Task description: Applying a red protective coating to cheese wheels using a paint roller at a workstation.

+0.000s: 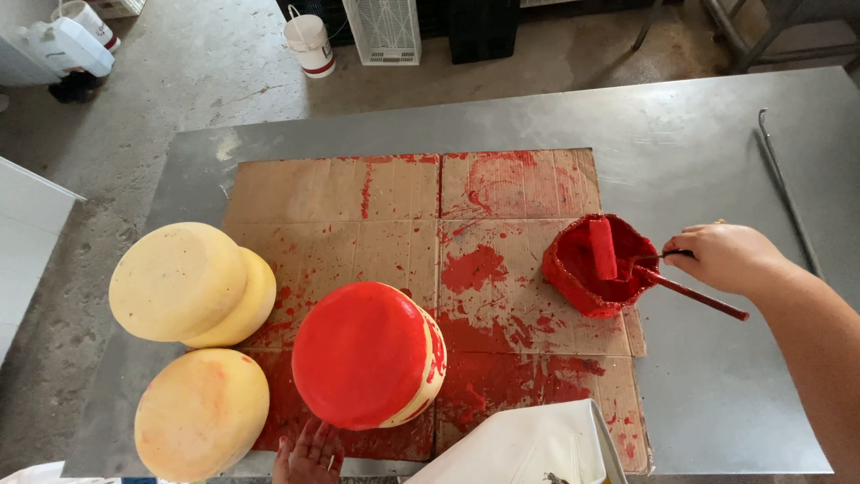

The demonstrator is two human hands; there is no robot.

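Spanning most of the view, the grey steel bench (717, 161) carried a red-splashed brown cardboard sheet (358, 215). On it stood a round cheese wheel coated red on top (363, 354), the left hand (309, 455) flat and open against its near edge. Three pale yellow uncoated wheels (179, 282) sat at the left. The right hand (726, 258) gripped a red-handled paint roller (602, 249), handle pointing right, its sleeve resting lengthwise in the small red paint tub (596, 269). A white bucket with a red band (309, 43) stood on the floor beyond.

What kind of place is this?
Probably a small cheese-making workshop: round cheese wheels on a steel table, one wheel coated red, and a paint roller in a red tray.
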